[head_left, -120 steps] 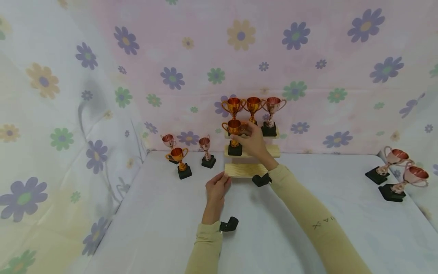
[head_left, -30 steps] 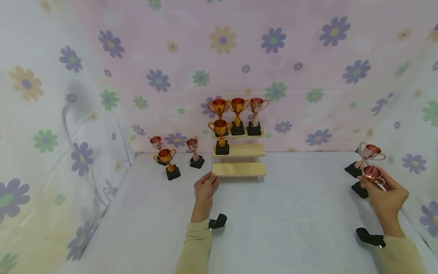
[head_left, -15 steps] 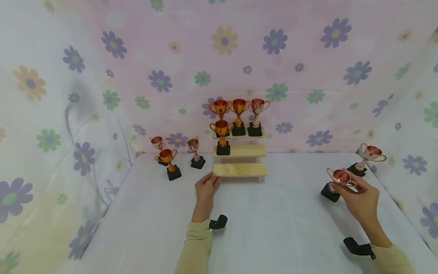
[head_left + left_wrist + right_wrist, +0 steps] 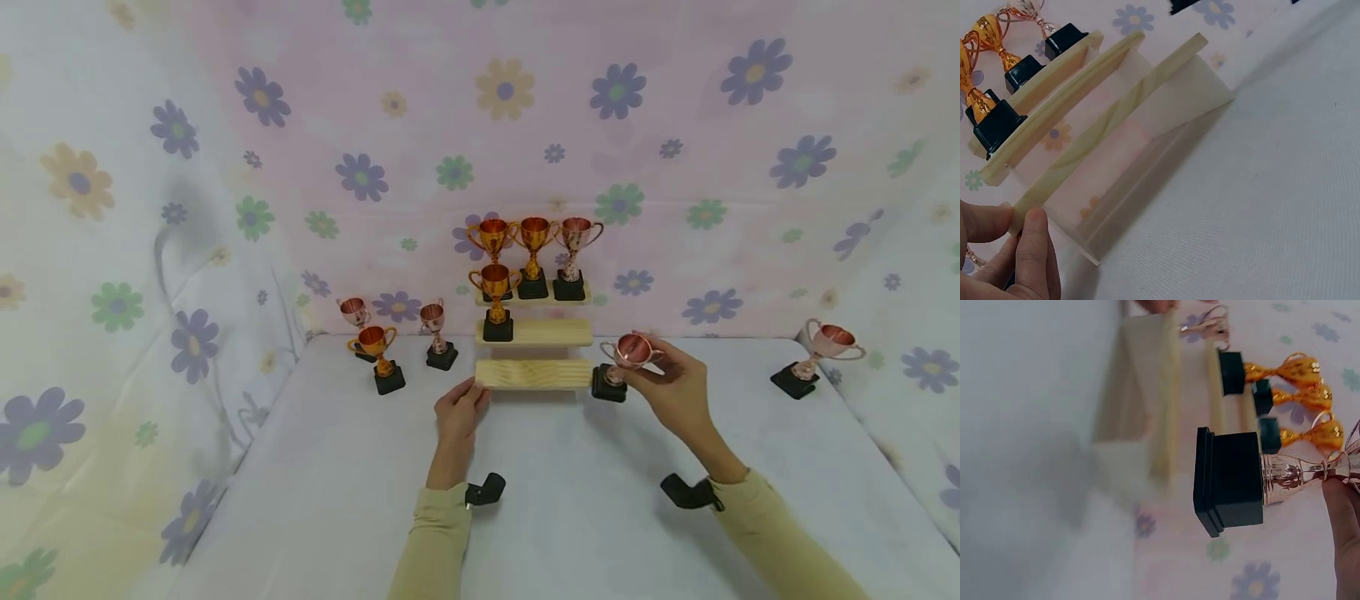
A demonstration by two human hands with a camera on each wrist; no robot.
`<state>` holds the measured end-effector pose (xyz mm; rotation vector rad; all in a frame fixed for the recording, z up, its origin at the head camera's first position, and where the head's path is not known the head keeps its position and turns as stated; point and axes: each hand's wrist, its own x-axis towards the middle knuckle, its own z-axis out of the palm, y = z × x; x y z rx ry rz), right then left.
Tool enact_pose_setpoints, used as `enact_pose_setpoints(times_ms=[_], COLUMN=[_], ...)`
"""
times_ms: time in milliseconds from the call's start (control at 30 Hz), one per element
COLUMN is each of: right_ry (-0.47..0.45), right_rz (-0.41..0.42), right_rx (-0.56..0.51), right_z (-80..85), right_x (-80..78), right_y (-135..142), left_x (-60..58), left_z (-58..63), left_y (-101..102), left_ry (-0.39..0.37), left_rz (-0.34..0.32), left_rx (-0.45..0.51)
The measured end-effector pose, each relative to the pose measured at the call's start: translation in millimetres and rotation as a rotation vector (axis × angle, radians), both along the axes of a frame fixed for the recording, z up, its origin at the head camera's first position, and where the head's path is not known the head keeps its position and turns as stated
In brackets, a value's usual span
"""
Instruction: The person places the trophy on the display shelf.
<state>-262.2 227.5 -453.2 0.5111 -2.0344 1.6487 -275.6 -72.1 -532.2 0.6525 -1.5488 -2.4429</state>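
Note:
My right hand (image 4: 675, 390) holds a rose-gold trophy cup (image 4: 632, 351) by its stem, beside the right end of the stepped shelf's lowest board (image 4: 534, 374). In the right wrist view its black base (image 4: 1232, 478) shows large, in front of the shelf. With thumb and fingers, my left hand (image 4: 456, 421) pinches the left end of that lowest board, also seen in the left wrist view (image 4: 1104, 128). A gold trophy (image 4: 497, 307) stands at the left of the middle board (image 4: 555, 332). On the top board are two gold trophies (image 4: 534, 237) and a rose-gold one (image 4: 576, 237).
Left of the shelf stand a gold trophy (image 4: 380, 358) and two rose-gold ones (image 4: 437, 333), one partly hidden behind the gold. Another rose-gold trophy (image 4: 813, 358) stands at far right. A flowered cloth (image 4: 660, 167) hangs behind the white table.
My right hand has let go of the gold trophy on the middle board, taken a rose-gold trophy from the far right and carried it left to the shelf. My left hand stays at the board.

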Motion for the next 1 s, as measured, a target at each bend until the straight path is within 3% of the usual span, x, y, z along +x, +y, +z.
enact_pose_setpoints(times_ms=[200,367,567,700,1000], right_ry=[0.018,-0.024,-0.077,-0.095,-0.154], right_rz=[0.173,0.197,0.2,0.155,0.142], right_rx=[-0.097,-0.116,-0.046,0.026,0.091], right_z=[22.7,40.1,48.8,52.9,74.8], right_x=[-38.7,-64.3,-86.5,-90.0,-75.3], right_y=[-48.4,-74.6,-91.3,-98.3,-107.7], left_x=[-0.8,-0.8,1.6,1.4,0.8], left_z=[1.2,1.4,1.5,0.3,-0.6], left_y=[-0.7,-0.3,0.1,0.6,-0.6], left_ry=[-0.01,-0.009,-0.005,0.008,-0.009], left_rz=[-0.009,-0.011,-0.016,-0.021,-0.015], left_rx=[-0.001,0.002,0.001,0.005,-0.001])
